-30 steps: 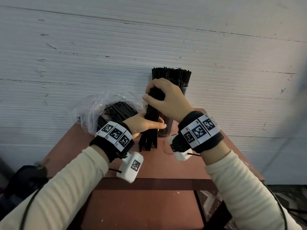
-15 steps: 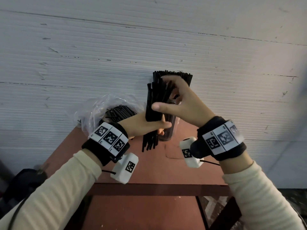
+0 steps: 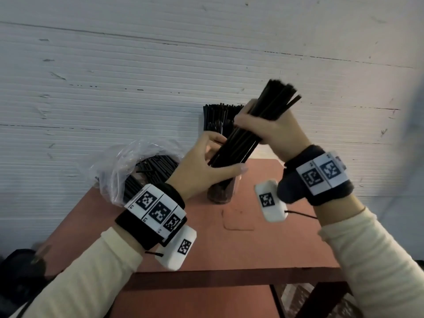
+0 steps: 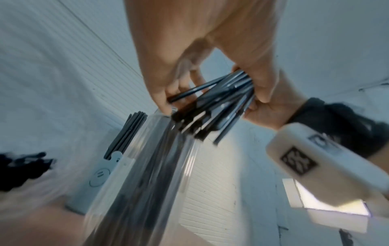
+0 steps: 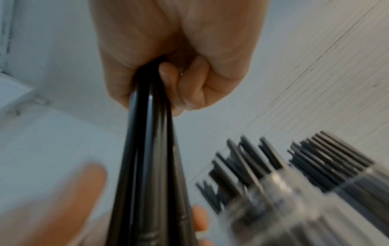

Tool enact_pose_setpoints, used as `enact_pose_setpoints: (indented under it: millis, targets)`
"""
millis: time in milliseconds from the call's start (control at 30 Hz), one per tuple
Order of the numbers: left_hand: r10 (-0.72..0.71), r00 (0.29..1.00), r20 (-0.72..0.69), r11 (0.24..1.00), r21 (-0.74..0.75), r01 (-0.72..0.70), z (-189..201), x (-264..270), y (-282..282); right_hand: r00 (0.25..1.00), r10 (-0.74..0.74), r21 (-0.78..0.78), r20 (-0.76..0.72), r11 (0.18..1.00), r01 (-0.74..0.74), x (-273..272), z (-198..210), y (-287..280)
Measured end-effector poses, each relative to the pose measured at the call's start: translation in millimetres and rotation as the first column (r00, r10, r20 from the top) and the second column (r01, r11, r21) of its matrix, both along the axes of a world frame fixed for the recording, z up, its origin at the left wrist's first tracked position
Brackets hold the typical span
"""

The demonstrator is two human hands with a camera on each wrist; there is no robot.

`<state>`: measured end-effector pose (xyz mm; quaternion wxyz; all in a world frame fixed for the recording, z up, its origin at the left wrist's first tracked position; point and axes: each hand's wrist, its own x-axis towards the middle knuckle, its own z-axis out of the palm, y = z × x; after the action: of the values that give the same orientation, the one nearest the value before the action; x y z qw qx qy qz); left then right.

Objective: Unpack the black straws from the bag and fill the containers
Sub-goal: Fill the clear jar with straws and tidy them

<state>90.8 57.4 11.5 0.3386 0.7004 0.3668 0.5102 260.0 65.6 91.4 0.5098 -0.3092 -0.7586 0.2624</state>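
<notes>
Has swung the bundle of thin black plastic straws (image 3: 238, 145) up and rightward, clenches it in the curled right hand (image 3: 275, 131), rings its lower ends with the left hand (image 3: 199, 166) over the clear plastic cup (image 3: 221, 193), risks strays slipping past the rim at this slant.

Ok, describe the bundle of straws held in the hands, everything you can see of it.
The bundle of straws is a thick sheaf of thin, black, plastic-looking tubes with uneven tips. It tilts, top leaning right. The right hand grips its middle; the left hand holds its lower part, thumb across the front. Its lower ends sit at the mouth of the clear container.
</notes>
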Motion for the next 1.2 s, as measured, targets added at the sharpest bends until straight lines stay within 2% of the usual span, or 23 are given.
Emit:
enact_pose_setpoints:
  millis: [67,133,200,267,367,433,600,733,833,1000,1200]
  targets:
    - [0.142,0.990,0.017,0.983,0.114,-0.143,0,5,9,0.993,-0.058,0.016,-0.102,0.998,0.060,8,18,10]
    - [0.224,0.974,-0.020,0.962,0.168,-0.217,0,10,21,0.979,-0.083,0.011,-0.187,0.996,0.087,15,32,21]
    - [0.223,0.974,-0.039,0.970,0.104,-0.218,-1,14,35,0.960,-0.091,-0.012,-0.265,0.996,0.091,20,43,34]
    - [0.173,0.984,-0.037,0.985,0.002,-0.173,-3,16,46,0.954,-0.103,-0.044,-0.283,0.995,0.095,24,51,45]
    - [0.089,0.993,-0.079,0.993,-0.076,-0.095,-7,16,57,0.973,-0.093,-0.128,-0.210,0.990,0.067,27,51,60]
    - [0.102,0.992,-0.072,0.990,-0.092,-0.109,-9,15,62,0.980,-0.103,-0.158,-0.169,0.984,0.077,29,47,69]
    - [0.076,0.992,-0.104,0.994,-0.070,-0.083,-13,8,67,0.986,-0.137,-0.143,-0.093,0.982,0.122,35,48,86]
    - [0.109,0.989,-0.104,0.990,-0.076,-0.117,-16,7,67,0.988,-0.150,-0.135,-0.019,0.980,0.146,32,60,91]
    - [0.128,0.982,-0.142,0.987,-0.077,-0.139,-15,7,68,0.988,-0.153,-0.123,-0.028,0.981,0.149,25,67,93]
    - [0.102,0.987,-0.124,0.989,-0.097,-0.114,-14,6,68,0.989,-0.147,-0.108,-0.014,0.984,0.145,15,59,98]
    - [0.071,0.993,-0.091,0.990,-0.113,-0.081,-15,6,68,0.988,-0.154,-0.116,0.022,0.981,0.155,31,45,95]
